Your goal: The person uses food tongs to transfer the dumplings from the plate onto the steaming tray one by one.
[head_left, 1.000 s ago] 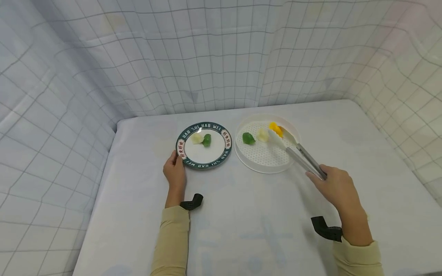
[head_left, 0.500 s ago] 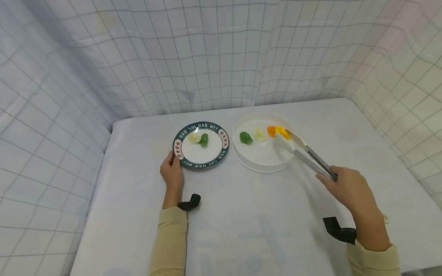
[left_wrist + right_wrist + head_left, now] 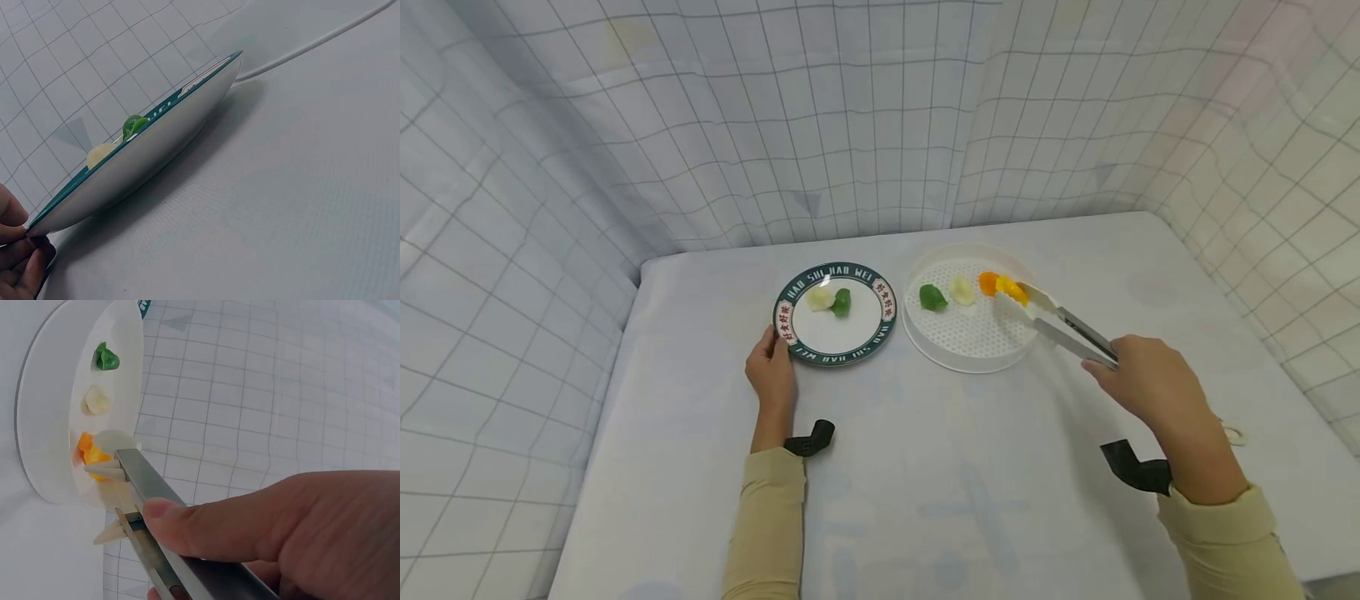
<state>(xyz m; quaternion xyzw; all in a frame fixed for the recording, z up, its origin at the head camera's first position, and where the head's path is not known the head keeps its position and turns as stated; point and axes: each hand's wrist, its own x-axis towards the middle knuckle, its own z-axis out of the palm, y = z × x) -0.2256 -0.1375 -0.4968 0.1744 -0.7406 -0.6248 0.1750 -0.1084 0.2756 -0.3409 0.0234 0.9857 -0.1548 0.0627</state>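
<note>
My left hand (image 3: 772, 375) pinches the left rim of a round plate (image 3: 842, 348) with a dark green lettered border; the left wrist view shows fingers (image 3: 11, 215) above and below that rim. On the plate lie a pale dumpling-like piece (image 3: 820, 298) and a green one (image 3: 841, 302). A pair of tongs (image 3: 1078, 331) is gripped in my right hand (image 3: 1150, 379). Its pale tips stand apart on both sides of a yellow piece (image 3: 1012, 291), inside a white perforated round tray (image 3: 973, 364); contact cannot be told. Beside it sits an orange piece (image 3: 988, 283).
Also in the tray are another pale piece (image 3: 962, 291) and another green piece (image 3: 932, 297). The tray stands close to the plate's right side. A white-covered table (image 3: 910, 467) lies under everything, with grid-patterned cloth walls (image 3: 850, 125) behind and at both sides.
The right hand and tongs have shifted right, and the yellow piece has moved slightly right within the tray. The orange piece now shows more plainly at its left. The left hand keeps its pinch.
</note>
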